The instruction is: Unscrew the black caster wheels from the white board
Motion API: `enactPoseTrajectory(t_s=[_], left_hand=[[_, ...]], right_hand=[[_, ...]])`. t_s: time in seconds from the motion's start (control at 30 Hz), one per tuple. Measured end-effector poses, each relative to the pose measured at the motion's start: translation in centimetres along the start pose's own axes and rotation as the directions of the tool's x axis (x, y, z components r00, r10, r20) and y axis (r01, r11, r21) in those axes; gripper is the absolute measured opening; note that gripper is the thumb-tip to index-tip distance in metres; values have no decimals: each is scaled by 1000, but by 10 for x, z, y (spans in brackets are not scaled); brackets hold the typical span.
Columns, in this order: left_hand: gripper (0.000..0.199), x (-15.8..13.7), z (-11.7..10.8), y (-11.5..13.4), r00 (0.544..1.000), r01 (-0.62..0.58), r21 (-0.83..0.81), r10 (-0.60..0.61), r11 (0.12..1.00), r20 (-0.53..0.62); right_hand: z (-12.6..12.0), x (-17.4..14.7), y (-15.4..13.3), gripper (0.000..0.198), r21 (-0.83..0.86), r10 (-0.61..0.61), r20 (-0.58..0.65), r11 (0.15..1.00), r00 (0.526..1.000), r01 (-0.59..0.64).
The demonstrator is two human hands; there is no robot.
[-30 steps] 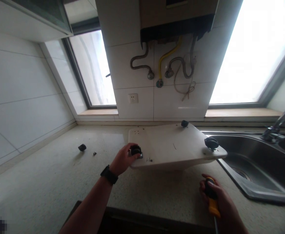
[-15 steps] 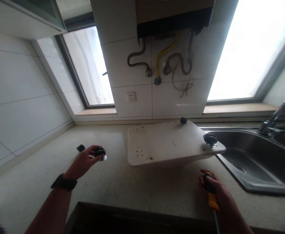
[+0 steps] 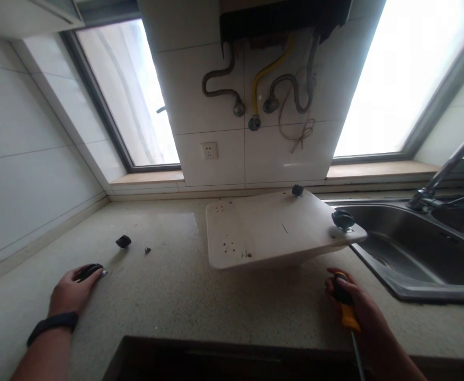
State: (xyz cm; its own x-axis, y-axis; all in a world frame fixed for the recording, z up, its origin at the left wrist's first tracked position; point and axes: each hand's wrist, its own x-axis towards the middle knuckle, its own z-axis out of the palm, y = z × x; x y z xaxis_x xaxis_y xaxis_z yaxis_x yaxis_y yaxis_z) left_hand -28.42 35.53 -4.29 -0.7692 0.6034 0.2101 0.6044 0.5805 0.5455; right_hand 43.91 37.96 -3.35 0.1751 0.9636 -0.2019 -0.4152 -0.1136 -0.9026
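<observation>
While the left hand (image 3: pixel 72 290) rests on the counter (image 3: pixel 200 296), its fingers closed on a black caster wheel (image 3: pixel 89 271), well left of the white board (image 3: pixel 271 233); the right hand (image 3: pixel 357 312) grips a screwdriver (image 3: pixel 346 309) just below the board's right corner; another wheel (image 3: pixel 123 241) and small screws (image 3: pixel 147 250) lie nearer the board.

A small black caster wheel (image 3: pixel 90 271) with a metal plate lies on the counter (image 3: pixel 184 296), well left of the white board (image 3: pixel 271 233). A yellow-and-black screwdriver (image 3: pixel 346 309) points back, just right of the board's near edge.
</observation>
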Motion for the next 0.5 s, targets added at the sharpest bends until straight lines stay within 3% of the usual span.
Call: enactPoseTrajectory(t_s=[0.3, 0.5], left_hand=[[68, 34, 39, 27, 985, 127, -142, -142, 982, -102], [66, 51, 53, 28, 987, 84, -159, -104, 984, -122]], right_hand=[[-5, 14, 5, 44, -41, 34, -10, 999, 999, -35], [-2, 12, 5, 46, -79, 14, -36, 997, 999, -17]])
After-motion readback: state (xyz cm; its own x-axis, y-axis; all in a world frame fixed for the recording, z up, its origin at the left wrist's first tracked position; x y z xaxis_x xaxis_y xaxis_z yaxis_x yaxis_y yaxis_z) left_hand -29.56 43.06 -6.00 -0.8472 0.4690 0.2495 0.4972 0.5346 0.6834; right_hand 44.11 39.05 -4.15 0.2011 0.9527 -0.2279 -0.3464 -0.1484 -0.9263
